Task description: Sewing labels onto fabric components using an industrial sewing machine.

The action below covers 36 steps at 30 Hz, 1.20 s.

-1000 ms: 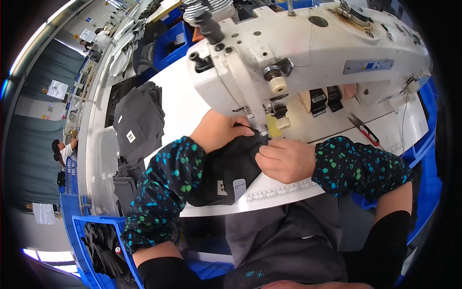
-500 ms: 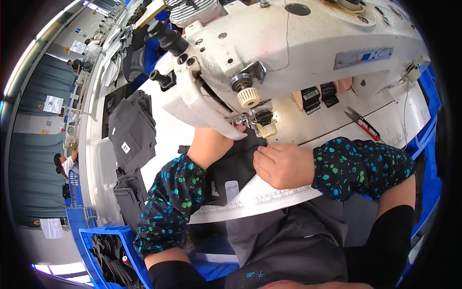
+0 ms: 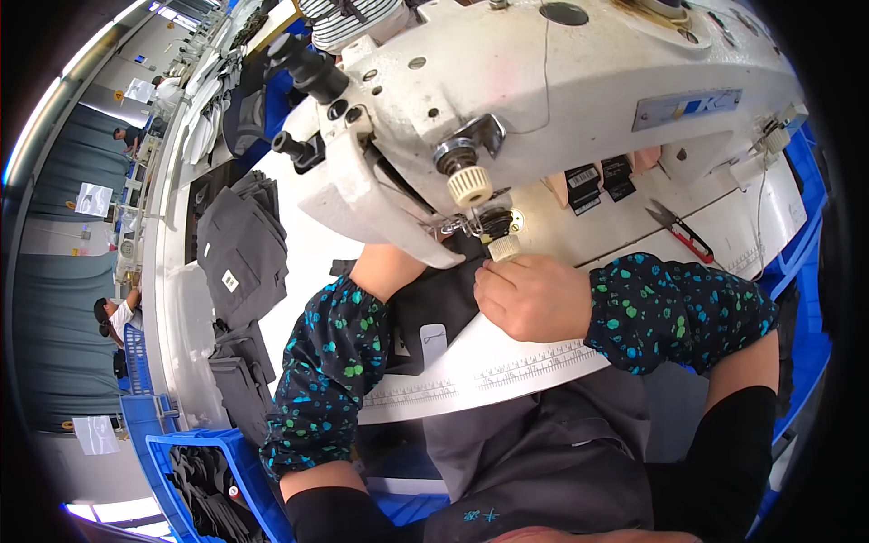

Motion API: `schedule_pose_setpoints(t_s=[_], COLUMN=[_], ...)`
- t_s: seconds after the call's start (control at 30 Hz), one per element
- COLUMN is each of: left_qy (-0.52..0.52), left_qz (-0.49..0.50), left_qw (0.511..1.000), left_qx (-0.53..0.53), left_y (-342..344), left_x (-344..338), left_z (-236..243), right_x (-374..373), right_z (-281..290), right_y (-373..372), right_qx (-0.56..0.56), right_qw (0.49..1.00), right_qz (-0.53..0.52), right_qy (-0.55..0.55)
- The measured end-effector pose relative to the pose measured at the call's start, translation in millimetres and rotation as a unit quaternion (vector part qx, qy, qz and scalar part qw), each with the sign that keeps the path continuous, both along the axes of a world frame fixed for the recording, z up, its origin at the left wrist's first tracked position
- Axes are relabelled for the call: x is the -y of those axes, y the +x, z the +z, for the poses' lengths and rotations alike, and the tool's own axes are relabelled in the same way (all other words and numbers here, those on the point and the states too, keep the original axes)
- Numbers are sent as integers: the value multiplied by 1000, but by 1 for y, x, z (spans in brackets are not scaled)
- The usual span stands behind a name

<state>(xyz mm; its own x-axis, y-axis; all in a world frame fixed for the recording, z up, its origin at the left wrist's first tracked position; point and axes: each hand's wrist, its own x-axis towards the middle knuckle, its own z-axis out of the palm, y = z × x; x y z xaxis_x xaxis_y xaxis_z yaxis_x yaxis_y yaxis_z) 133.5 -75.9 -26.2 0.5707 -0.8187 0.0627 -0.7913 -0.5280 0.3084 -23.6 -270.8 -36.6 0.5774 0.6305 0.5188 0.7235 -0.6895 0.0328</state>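
A dark grey piece of fabric (image 3: 434, 303) lies under the needle area of a white sewing machine (image 3: 579, 100), with a pale sticker (image 3: 434, 343) on its near part. My left hand (image 3: 387, 270) rests over the fabric's left side; the machine head hides its fingers. Close to the needle, on the right, my right hand (image 3: 534, 297) has its fingers curled together at the fabric's edge, pinching it. Patterned sleeve covers wrap both forearms.
Red-handled thread snips (image 3: 681, 231) and black labels (image 3: 599, 185) lie on the right of the machine bed. Stacked dark fabric pieces (image 3: 243, 249) sit at the left. A blue crate (image 3: 195, 439) of dark pieces stands at lower left. A printed ruler (image 3: 534, 362) edges the table.
The fabric has slid a little away from me, toward the needle, its sticker moving with it. My right hand has shifted slightly forward; the left stays at the fabric.
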Motion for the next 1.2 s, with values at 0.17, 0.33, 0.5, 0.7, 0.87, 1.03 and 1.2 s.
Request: schedule_pose_setpoints(t_s=[0.17, 0.33, 0.5, 0.7, 0.87, 1.03, 1.2], left_qy=[-21, -13, -14, -58, -81, -21, 22], left_qz=[-5, 31, 102, 93, -36, -61, -44], left_qw=[1000, 997, 983, 949, 912, 963, 998], left_qx=[-23, 71, 155, 294, 400, 261, 45], left_y=[0, -13, -121, -121, -84, -103, -115], left_x=[2, -13, -5, 12, 3, -14, -17], left_z=[7, 24, 71, 25, 33, 37, 61], right_x=[-1, -2, 8, 4, 9, 2, -5], right_z=[-1, -1, 0, 4, 6, 5, 6], right_y=[2, 8, 6, 16, 17, 1, -23], right_qx=[16, 21, 4, 70, 114, 43, -15], right_qw=[1000, 999, 998, 990, 983, 998, 997], right_qz=[-12, -4, -26, -21, -45, -27, -73], right_qy=[3, 32, 52, 117, 137, 35, -19])
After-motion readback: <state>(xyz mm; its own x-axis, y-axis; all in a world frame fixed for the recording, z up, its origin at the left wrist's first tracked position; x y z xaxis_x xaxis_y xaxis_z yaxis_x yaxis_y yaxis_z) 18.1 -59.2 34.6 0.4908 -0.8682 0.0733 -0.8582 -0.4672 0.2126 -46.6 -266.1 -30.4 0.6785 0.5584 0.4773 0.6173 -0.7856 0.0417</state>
